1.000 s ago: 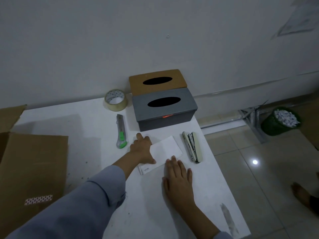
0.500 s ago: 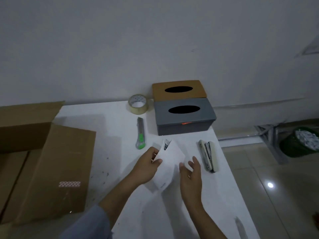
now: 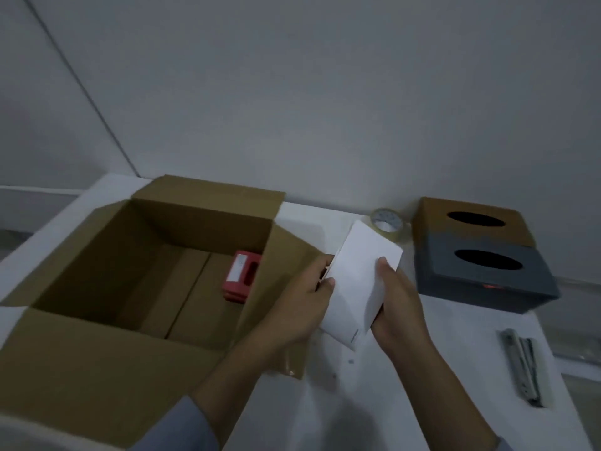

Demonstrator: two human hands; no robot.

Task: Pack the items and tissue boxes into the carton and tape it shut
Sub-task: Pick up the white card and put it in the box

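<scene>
A flat white packet (image 3: 356, 281) is held up off the white table (image 3: 406, 385) between both hands. My left hand (image 3: 299, 304) pinches its left edge and my right hand (image 3: 396, 307) grips its right edge. To the left stands the open brown carton (image 3: 97, 353), flaps spread, with a red box (image 3: 242, 279) lying inside at its right wall. At the back right sit a grey tissue box (image 3: 481, 278) and, behind it, a brown tissue box (image 3: 468, 219). A roll of clear tape (image 3: 387, 221) lies beside them.
A metal stapler (image 3: 525, 369) lies near the table's right edge. A grey wall rises straight behind the table. The carton's right flap (image 3: 286, 255) hangs out under my left hand.
Both hands lifted the white packet off the table and carried it left toward the carton. My head turned left, so the carton's inside with the red box came into view.
</scene>
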